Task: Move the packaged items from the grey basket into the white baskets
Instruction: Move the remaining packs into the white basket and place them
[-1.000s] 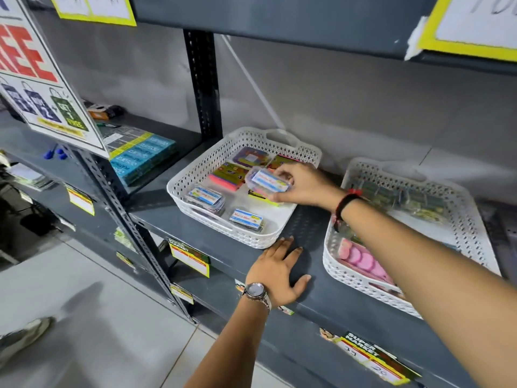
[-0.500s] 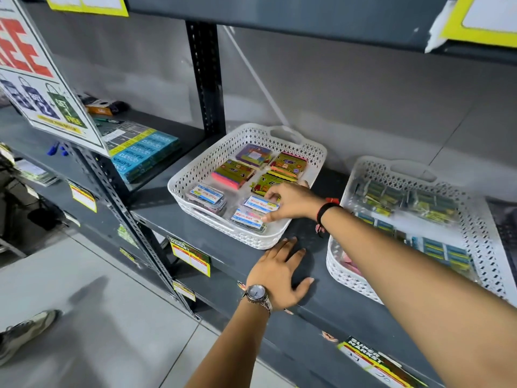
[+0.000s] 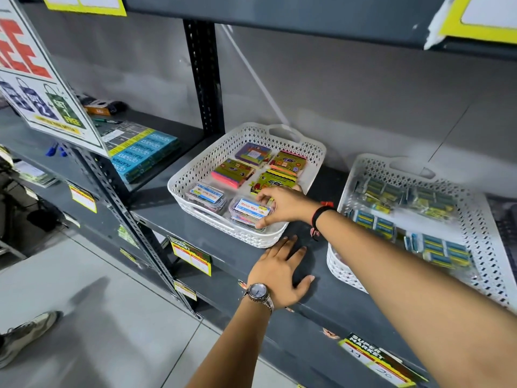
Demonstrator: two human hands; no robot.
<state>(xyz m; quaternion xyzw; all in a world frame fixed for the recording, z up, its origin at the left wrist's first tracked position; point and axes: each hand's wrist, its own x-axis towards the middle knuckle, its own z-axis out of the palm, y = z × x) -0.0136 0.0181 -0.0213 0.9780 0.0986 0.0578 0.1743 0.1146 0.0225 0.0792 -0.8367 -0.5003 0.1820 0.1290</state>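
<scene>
Two white perforated baskets stand on a grey shelf. The left basket [image 3: 201,166] holds colourful sticky-note packs at the back and clear plastic clip boxes at the front. My right hand [image 3: 282,204] reaches into its front right corner, fingers closed around a clear clip box [image 3: 250,208] with a white and blue label, stacked on another box. A second clip box [image 3: 206,195] lies to its left. My left hand [image 3: 281,271] lies flat and open on the shelf edge [image 3: 223,247], a watch on the wrist. The right basket [image 3: 475,228] holds blue and green packets. No grey basket shows.
A black upright post [image 3: 202,77] stands behind the left basket. Blue boxes [image 3: 142,155] sit on the neighbouring shelf at left, under a slanted promo sign [image 3: 39,79]. Price tags line the shelf fronts. A shoe [image 3: 25,334] is on the tiled floor at lower left.
My right hand carried the clear clip box from above the basket's middle down to the front right corner, onto another box. My left hand stayed flat on the shelf.
</scene>
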